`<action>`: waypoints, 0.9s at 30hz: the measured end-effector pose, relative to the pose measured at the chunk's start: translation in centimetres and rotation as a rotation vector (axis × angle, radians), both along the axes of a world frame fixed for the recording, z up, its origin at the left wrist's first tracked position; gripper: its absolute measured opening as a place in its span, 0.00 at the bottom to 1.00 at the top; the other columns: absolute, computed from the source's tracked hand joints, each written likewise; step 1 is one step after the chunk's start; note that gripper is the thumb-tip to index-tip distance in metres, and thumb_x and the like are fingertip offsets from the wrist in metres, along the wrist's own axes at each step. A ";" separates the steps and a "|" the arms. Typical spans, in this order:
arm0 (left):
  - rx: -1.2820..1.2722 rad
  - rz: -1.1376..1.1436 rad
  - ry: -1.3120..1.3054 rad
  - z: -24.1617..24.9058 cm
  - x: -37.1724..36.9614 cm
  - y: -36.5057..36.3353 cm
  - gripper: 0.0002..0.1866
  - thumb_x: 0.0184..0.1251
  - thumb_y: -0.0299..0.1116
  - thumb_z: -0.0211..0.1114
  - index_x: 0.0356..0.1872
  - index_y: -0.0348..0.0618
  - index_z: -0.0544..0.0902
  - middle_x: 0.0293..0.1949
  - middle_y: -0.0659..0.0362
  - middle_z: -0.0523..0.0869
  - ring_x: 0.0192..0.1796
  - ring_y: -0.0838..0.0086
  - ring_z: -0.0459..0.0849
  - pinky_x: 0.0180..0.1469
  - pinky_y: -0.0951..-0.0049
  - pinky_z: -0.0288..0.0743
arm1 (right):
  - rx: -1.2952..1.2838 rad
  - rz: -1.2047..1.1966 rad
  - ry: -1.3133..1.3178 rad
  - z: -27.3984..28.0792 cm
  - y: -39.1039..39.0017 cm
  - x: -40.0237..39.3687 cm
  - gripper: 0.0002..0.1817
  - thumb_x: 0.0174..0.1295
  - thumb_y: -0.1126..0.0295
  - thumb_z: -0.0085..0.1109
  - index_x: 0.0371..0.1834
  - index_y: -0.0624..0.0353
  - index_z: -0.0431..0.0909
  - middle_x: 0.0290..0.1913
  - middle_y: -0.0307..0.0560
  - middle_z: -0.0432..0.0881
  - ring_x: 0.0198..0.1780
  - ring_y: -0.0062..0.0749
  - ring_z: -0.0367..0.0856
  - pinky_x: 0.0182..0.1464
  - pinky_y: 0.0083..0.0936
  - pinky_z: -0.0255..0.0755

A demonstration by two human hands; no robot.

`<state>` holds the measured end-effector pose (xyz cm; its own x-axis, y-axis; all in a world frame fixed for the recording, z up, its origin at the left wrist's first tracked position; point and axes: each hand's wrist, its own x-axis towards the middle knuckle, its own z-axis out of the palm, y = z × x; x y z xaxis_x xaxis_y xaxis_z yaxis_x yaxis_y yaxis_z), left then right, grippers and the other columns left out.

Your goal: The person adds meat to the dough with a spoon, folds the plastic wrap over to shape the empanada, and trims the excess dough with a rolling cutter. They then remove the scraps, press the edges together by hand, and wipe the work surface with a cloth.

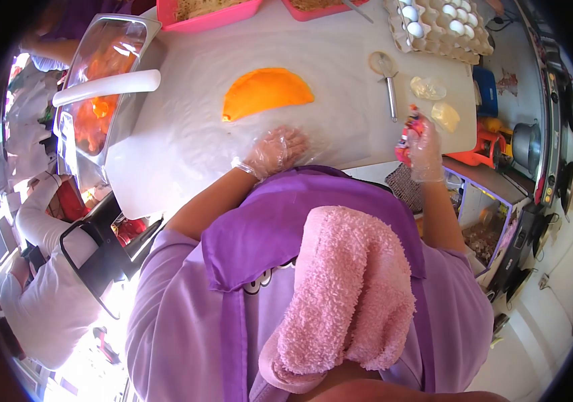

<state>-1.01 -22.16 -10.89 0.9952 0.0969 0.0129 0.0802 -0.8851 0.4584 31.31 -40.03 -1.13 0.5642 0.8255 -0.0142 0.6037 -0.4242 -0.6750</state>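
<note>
A half-moon of folded orange dough [269, 94] lies on the white work surface [192, 154] in front of me. My left hand [277, 149], in a clear plastic glove, rests near the table's front edge, just below the dough, fingers laid out and holding nothing. Over at the right edge, my right hand [424, 142], also gloved, is closed round a crumpled, multicoloured red and pink piece [407, 137]; I cannot tell whether it is cloth or wrapper. Beyond that hand are a wheel cutter [391, 90] with a metal handle and two pale dough lumps [445, 116].
At the back right stands an egg tray [404, 33] with several white eggs. Pink tubs [212, 21] line the far edge. On the left, a clear-sided container [122, 40] holds orange food, with a white handle [108, 87] across it. A person [51, 295] sits at left.
</note>
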 end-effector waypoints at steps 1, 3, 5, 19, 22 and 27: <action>-0.012 0.002 -0.019 -0.1 -0.1 -0.2 0.22 0.56 0.34 0.62 0.55 0.53 0.77 0.61 0.63 0.76 0.68 0.67 0.67 0.69 0.56 0.57 | -0.045 0.132 -0.031 1.8 2.5 -1.4 0.24 0.57 0.67 0.59 0.59 0.55 0.71 0.39 0.54 0.79 0.38 0.49 0.80 0.42 0.39 0.75; -0.012 0.007 -0.015 0.0 -0.3 -0.4 0.22 0.56 0.35 0.63 0.55 0.53 0.77 0.61 0.63 0.76 0.68 0.67 0.67 0.69 0.56 0.58 | -0.130 0.411 -0.266 2.7 6.5 -4.6 0.21 0.58 0.66 0.57 0.57 0.51 0.73 0.38 0.52 0.79 0.37 0.48 0.80 0.39 0.40 0.75; 0.002 0.016 -0.023 0.0 0.1 -0.2 0.22 0.56 0.35 0.63 0.55 0.53 0.77 0.61 0.63 0.76 0.68 0.68 0.68 0.69 0.56 0.58 | -0.156 0.691 -0.487 1.2 9.4 -6.4 0.19 0.60 0.66 0.55 0.56 0.47 0.74 0.38 0.50 0.78 0.37 0.45 0.80 0.38 0.41 0.75; -0.027 -0.015 -0.008 -0.8 -0.1 -0.1 0.21 0.60 0.37 0.61 0.56 0.53 0.76 0.62 0.62 0.74 0.70 0.66 0.65 0.69 0.55 0.58 | -0.158 0.874 -0.693 -4.8 12.1 -9.3 0.20 0.59 0.68 0.51 0.57 0.41 0.73 0.40 0.42 0.78 0.41 0.36 0.80 0.42 0.35 0.71; -0.029 -0.018 0.009 -0.6 -0.1 -0.1 0.20 0.61 0.37 0.60 0.56 0.53 0.76 0.64 0.62 0.73 0.70 0.66 0.64 0.70 0.55 0.57 | -0.179 0.863 -0.675 -4.7 12.0 -8.9 0.20 0.59 0.68 0.51 0.56 0.41 0.73 0.40 0.42 0.78 0.41 0.36 0.80 0.42 0.35 0.70; -0.053 -0.007 0.019 -0.3 -0.1 -0.1 0.20 0.61 0.38 0.60 0.56 0.53 0.76 0.65 0.62 0.71 0.71 0.66 0.64 0.70 0.56 0.56 | -0.218 0.827 -0.697 -5.0 11.7 -8.2 0.20 0.59 0.68 0.51 0.56 0.41 0.73 0.41 0.42 0.78 0.43 0.36 0.80 0.45 0.33 0.68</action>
<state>-1.11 -22.26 -11.18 0.9958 0.0904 -0.0110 0.0836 -0.8603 0.5029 23.10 -28.37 -6.15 -0.2208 0.9703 -0.0986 0.9752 0.2183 -0.0362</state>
